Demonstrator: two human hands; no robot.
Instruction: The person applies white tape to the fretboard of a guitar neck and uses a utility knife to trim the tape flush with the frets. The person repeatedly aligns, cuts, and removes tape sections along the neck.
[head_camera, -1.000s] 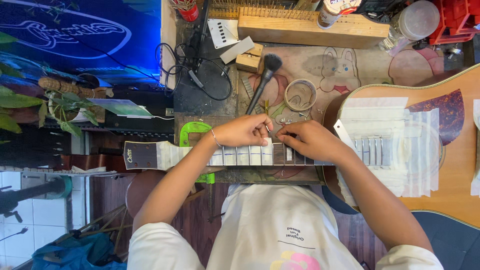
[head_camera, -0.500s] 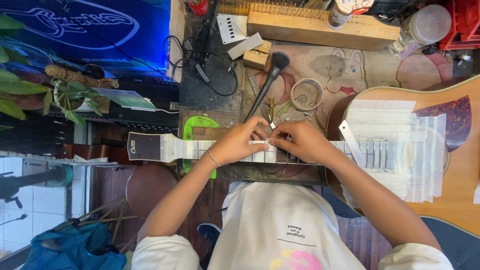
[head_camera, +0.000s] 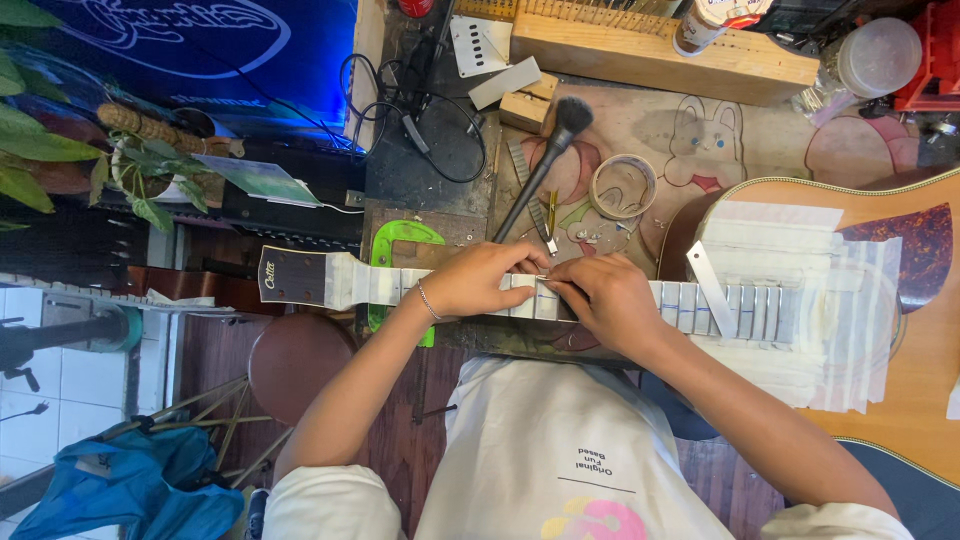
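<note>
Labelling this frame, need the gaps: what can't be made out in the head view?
- Whatever the left hand and right hand pinch on the taped guitar neck: fingers cover it.
- Guitar body: cut off by right edge.
- Small parts beside the tape roll: too small.

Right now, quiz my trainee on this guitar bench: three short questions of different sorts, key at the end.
1. True or false: both hands rest on the taped guitar neck.
2. Which lies beyond the hands on the mat? A) a long-handled brush B) a hammer C) a saw
3. Fill in: the left hand wears a thin ____ at the wrist.

Key:
1. True; the right hand meets the left at mid-neck, fingers pinched on the fretboard.
2. A
3. bracelet
</note>
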